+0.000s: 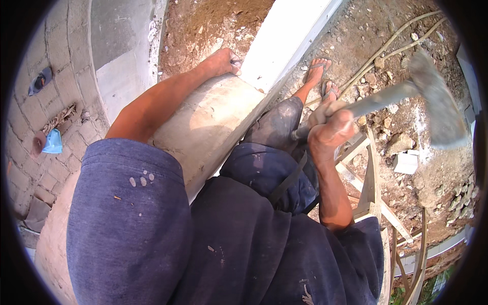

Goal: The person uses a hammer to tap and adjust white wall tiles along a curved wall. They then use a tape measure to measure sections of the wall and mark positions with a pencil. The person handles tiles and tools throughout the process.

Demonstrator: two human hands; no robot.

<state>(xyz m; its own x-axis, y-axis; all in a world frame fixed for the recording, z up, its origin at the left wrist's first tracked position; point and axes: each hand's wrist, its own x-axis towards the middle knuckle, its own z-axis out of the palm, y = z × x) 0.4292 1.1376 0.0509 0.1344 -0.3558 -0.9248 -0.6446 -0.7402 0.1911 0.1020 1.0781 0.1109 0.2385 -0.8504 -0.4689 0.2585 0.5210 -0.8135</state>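
Grey steel, blurred in the head view, marks the hammer head (438, 104) at about three o'clock in the picture, out at the far end of a long handle (378, 100) whose axis runs from eight o'clock up toward two o'clock. The right hand (329, 129) is wrapped around the lower end of that handle, fingers curled tight and pressed together around it, thumb side up; the head lies well away from the fingers, toward two o'clock of the fist. The left hand (222, 62) sits at about eleven o'clock, resting on the top of a rounded concrete wall (208, 122), its fingers bent against the edge of a pale flat board (284, 38) that slants from twelve o'clock down to the wall; whether those fingers grip the board or only press on it cannot be told. So the right hand alone carries the tool, and the left is well apart from it, across the person's dark trousered knee (277, 124). Below the hammer head lies open room: bare earth with loose stones (401, 142), a sandalled foot (317, 68) at one o'clock, and a wooden ladder frame (373, 178) just beside the right forearm at four o'clock, the nearest edge to a downward swing.
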